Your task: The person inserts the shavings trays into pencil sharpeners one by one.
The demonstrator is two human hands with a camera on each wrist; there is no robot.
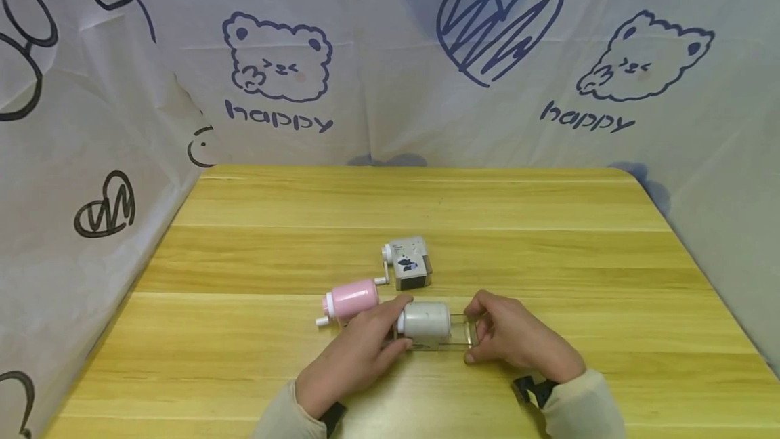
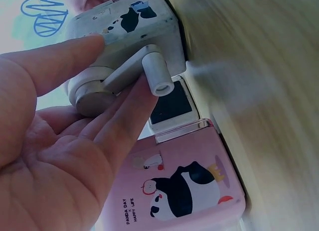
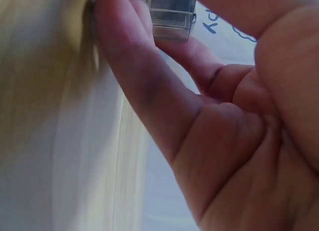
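Note:
My left hand (image 1: 365,344) grips the crank end of a grey-white hand-crank pencil sharpener (image 1: 426,320), thumb and fingers on either side. Its white crank handle (image 2: 157,76) and a panda print show in the left wrist view. From the sharpener's right end sticks out a clear shavings drawer (image 1: 462,340). Thumb and fingers of my right hand (image 1: 518,332) pinch the drawer's outer end. Beside the left hand lies a pink pencil sharpener (image 1: 353,298) with a panda picture, partly covered by that hand. Behind them stands a white pencil sharpener (image 1: 409,259) with a dark drawer.
All of this is on a yellow wood-grain table (image 1: 518,222). White cloth (image 1: 390,87) printed with bears and hearts hangs behind the table and along its sides. The pink sharpener's crank reaches toward the left edge side.

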